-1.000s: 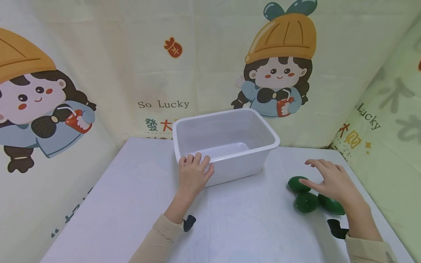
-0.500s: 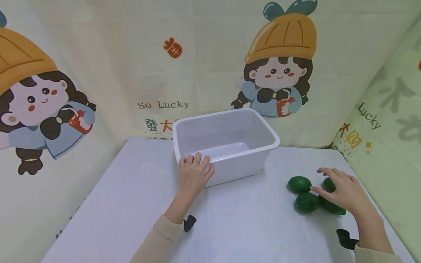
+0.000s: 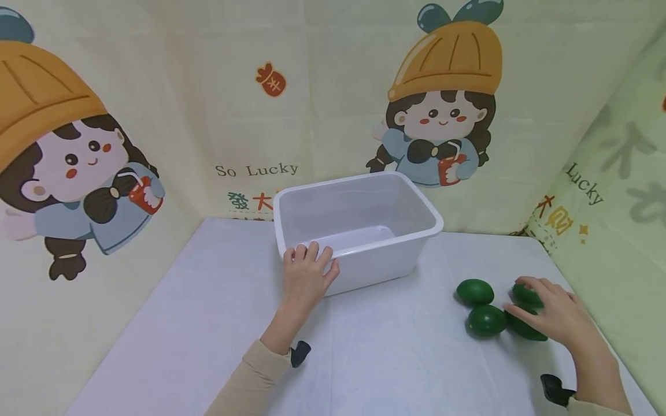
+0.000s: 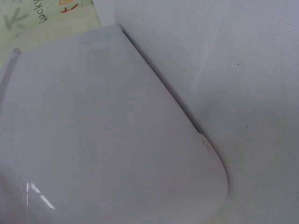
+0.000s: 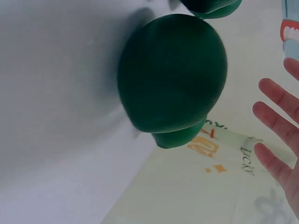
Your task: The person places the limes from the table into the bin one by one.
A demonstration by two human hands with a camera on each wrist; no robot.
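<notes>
Both hands were down on the counter. My left hand gripped the near corner of the white plastic tub, fingers curled over its rim, and my right hand lay with loose, spread fingers over the green avocados, touching the two nearest the counter's right edge without closing on either. The tub stood empty, left of the fruit and well apart from it. I judged the risk to be a roll: the avocados sat close to that right edge, touching one another, so a nudge from my fingers could have sent one off the side. White cloth covered the counter. Behind it hung a pale backdrop printed with cartoon girls in orange hats and "So Lucky".
</notes>
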